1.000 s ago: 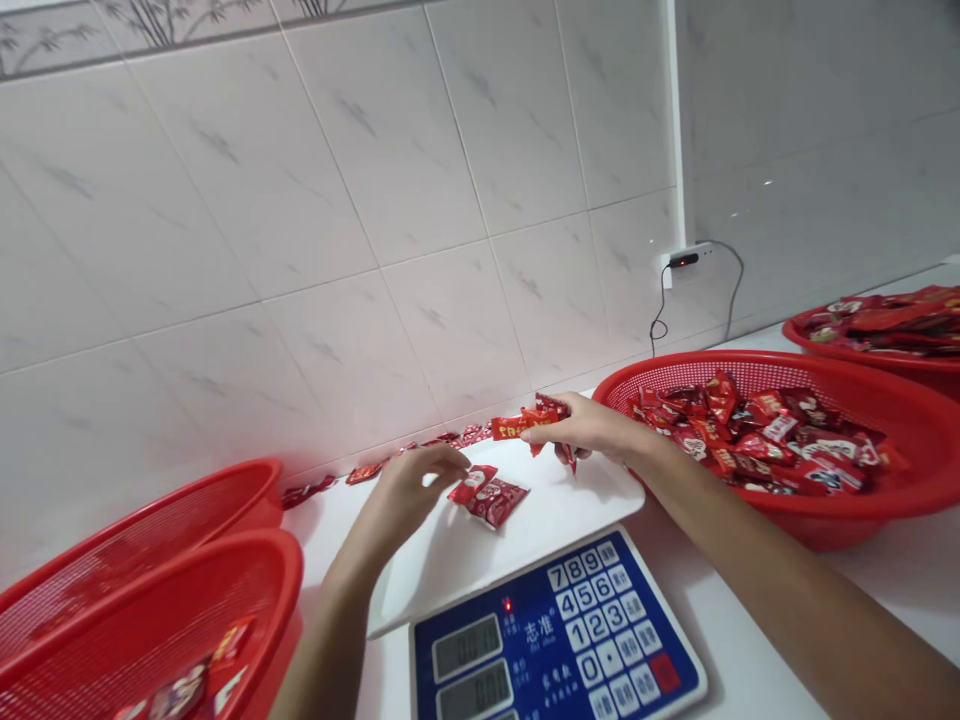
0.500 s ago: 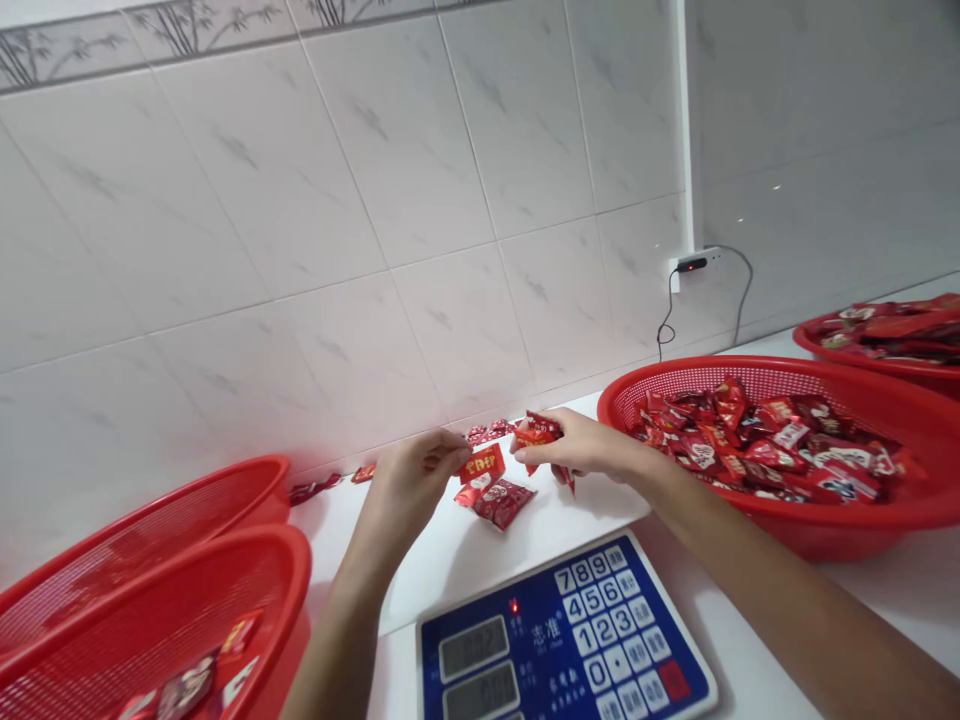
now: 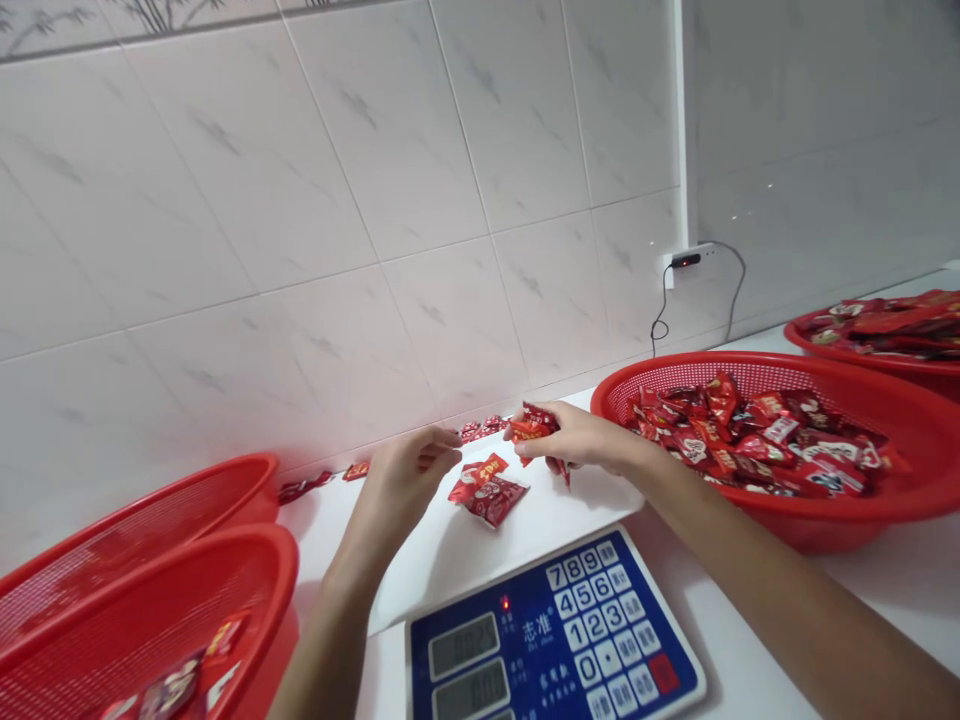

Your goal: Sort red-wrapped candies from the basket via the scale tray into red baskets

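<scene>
My right hand [image 3: 577, 437] is closed on a bunch of red candy packets [image 3: 534, 424] above the far edge of the white scale pan [image 3: 450, 560]. My left hand [image 3: 405, 475] hovers over the pan with fingertips pinched together and nothing visible in them. Three red packets [image 3: 486, 488] lie on the pan between my hands. The scale's blue keypad panel [image 3: 555, 640] sits below, nearest to me.
A big red basket [image 3: 885, 500] full of red packets stands at right, another [image 3: 825, 345] behind it. Two red baskets [image 3: 150, 610] at left, the near one holding a few packets. Stray packets [image 3: 356, 470] lie along the tiled wall. A plug and cable [image 3: 686, 262] hang on the wall.
My left hand took a packet from my right hand and set it on the pan with the other two. The right hand stayed put with its bunch.
</scene>
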A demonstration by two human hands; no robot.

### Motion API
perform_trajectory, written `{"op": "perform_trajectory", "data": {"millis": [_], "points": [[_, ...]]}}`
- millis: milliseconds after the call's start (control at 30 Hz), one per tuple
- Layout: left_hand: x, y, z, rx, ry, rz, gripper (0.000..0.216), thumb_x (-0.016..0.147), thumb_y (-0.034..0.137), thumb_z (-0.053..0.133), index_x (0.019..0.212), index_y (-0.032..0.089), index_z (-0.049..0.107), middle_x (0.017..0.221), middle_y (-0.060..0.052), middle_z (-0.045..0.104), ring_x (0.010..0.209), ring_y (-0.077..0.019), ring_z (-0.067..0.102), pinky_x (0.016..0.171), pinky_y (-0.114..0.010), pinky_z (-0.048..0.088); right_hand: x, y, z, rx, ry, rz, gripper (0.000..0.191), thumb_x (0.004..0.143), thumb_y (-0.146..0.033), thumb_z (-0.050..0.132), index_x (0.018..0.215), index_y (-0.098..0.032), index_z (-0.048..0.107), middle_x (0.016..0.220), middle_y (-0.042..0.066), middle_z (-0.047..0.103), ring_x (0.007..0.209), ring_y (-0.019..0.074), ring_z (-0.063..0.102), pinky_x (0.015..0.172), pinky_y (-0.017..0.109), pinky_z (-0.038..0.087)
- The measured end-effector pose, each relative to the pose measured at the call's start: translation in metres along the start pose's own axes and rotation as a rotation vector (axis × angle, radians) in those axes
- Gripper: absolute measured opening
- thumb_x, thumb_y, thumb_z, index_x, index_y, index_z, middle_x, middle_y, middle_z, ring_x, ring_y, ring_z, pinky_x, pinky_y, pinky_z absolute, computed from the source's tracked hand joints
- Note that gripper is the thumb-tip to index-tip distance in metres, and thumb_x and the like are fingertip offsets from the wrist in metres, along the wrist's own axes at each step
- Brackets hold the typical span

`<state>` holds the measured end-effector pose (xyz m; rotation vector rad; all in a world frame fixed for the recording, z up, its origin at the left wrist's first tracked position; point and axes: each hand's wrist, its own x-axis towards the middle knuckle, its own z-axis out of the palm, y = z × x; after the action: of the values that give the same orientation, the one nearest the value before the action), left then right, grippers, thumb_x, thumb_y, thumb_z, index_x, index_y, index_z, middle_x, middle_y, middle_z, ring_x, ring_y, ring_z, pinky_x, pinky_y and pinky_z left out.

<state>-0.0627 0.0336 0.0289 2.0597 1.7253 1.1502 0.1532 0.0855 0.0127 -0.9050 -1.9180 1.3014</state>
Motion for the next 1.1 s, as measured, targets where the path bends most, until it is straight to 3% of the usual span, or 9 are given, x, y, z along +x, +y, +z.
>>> {"op": "perform_trajectory", "data": {"millis": [167, 267, 367, 467, 567, 667, 867, 933, 1100], "points": [[-0.012, 0.029, 0.004, -0.045, 0.048, 0.193, 0.023, 0.082, 0.039, 0.063, 0.1, 0.025, 0.068, 0.096, -0.003, 0.074, 0.086, -0.0196, 0.069, 0.081, -0.033, 0.054, -0.005, -0.011, 0.008, 0.071, -0.012, -0.035, 0.026, 0.075, -0.027, 0.071, 0.099, -0.02, 0.062, 0.071, 0.0, 0.062, 0.05, 0.0081, 0.05, 0.044, 0.021, 0.03], [-0.016, 0.038, 0.007, -0.064, 0.055, 0.202, 0.026, 0.082, 0.041, 0.065, 0.1, 0.024, 0.067, 0.1, -0.004, 0.073, 0.086, -0.0191, 0.068, 0.08, -0.033, 0.054, -0.008, -0.018, 0.016, 0.224, 0.049, -0.078, 0.031, 0.074, -0.027, 0.074, 0.102, -0.02, 0.063, 0.062, -0.002, 0.057, 0.05, 0.0086, 0.05, 0.043, 0.021, 0.028], [-0.017, 0.04, 0.008, -0.074, 0.073, 0.171, 0.027, 0.08, 0.045, 0.067, 0.093, 0.021, 0.064, 0.092, -0.005, 0.071, 0.082, -0.0202, 0.068, 0.075, -0.033, 0.055, -0.005, -0.019, 0.025, 0.427, 0.148, -0.071, 0.027, 0.078, -0.026, 0.073, 0.101, -0.018, 0.062, 0.062, -0.002, 0.057, 0.051, 0.0086, 0.051, 0.044, 0.021, 0.029], [-0.018, 0.042, 0.013, 0.046, 0.024, 0.248, 0.019, 0.076, 0.035, 0.072, 0.086, 0.022, 0.064, 0.089, -0.004, 0.07, 0.081, -0.0207, 0.066, 0.072, -0.033, 0.054, 0.0, -0.015, 0.031, 0.567, 0.234, -0.011, 0.023, 0.081, -0.025, 0.071, 0.101, -0.018, 0.063, 0.065, -0.002, 0.058, 0.053, 0.0079, 0.05, 0.046, 0.021, 0.033], [-0.02, 0.045, 0.021, 0.193, -0.035, 0.323, 0.018, 0.075, 0.023, 0.072, 0.092, 0.025, 0.069, 0.094, -0.004, 0.069, 0.082, -0.0212, 0.066, 0.07, -0.033, 0.051, 0.002, -0.013, 0.034, 0.633, 0.259, 0.023, 0.024, 0.079, -0.024, 0.072, 0.101, -0.02, 0.065, 0.07, -0.002, 0.059, 0.058, 0.0087, 0.053, 0.051, 0.022, 0.038], [-0.022, 0.046, 0.027, 0.234, -0.044, 0.318, 0.015, 0.083, 0.023, 0.065, 0.096, 0.023, 0.071, 0.092, -0.005, 0.068, 0.077, -0.0202, 0.066, 0.068, -0.032, 0.051, 0.001, -0.015, 0.035, 0.643, 0.297, 0.045, 0.025, 0.079, -0.022, 0.071, 0.103, -0.021, 0.064, 0.075, -0.001, 0.061, 0.063, 0.0098, 0.056, 0.055, 0.023, 0.043], [-0.021, 0.044, 0.021, 0.364, 0.102, 0.378, 0.02, 0.088, 0.028, 0.054, 0.088, 0.022, 0.073, 0.104, -0.008, 0.066, 0.07, -0.0186, 0.064, 0.059, -0.031, 0.045, 0.003, -0.013, 0.033, 0.713, 0.314, 0.073, 0.028, 0.073, -0.013, 0.07, 0.1, -0.021, 0.065, 0.079, -0.001, 0.063, 0.065, 0.0112, 0.059, 0.061, 0.027, 0.053], [-0.019, 0.04, 0.013, 0.373, 0.09, 0.348, 0.021, 0.087, 0.029, 0.053, 0.085, 0.022, 0.073, 0.096, -0.007, 0.07, 0.069, -0.0193, 0.064, 0.062, -0.031, 0.045, 0.005, -0.01, 0.028, 0.759, 0.35, 0.094, 0.024, 0.074, -0.01, 0.068, 0.095, -0.019, 0.064, 0.076, -0.001, 0.062, 0.063, 0.0105, 0.059, 0.063, 0.027, 0.055], [-0.009, 0.025, -0.006, 0.328, 0.007, 0.057, 0.02, 0.081, 0.029, 0.051, 0.077, 0.023, 0.069, 0.073, -0.003, 0.074, 0.069, -0.023, 0.066, 0.064, -0.031, 0.044, 0.005, -0.008, 0.012, 0.796, 0.446, 0.119, 0.01, 0.082, -0.008, 0.064, 0.086, -0.016, 0.059, 0.075, 0.0, 0.061, 0.065, 0.0106, 0.063, 0.062, 0.025, 0.054]]}}
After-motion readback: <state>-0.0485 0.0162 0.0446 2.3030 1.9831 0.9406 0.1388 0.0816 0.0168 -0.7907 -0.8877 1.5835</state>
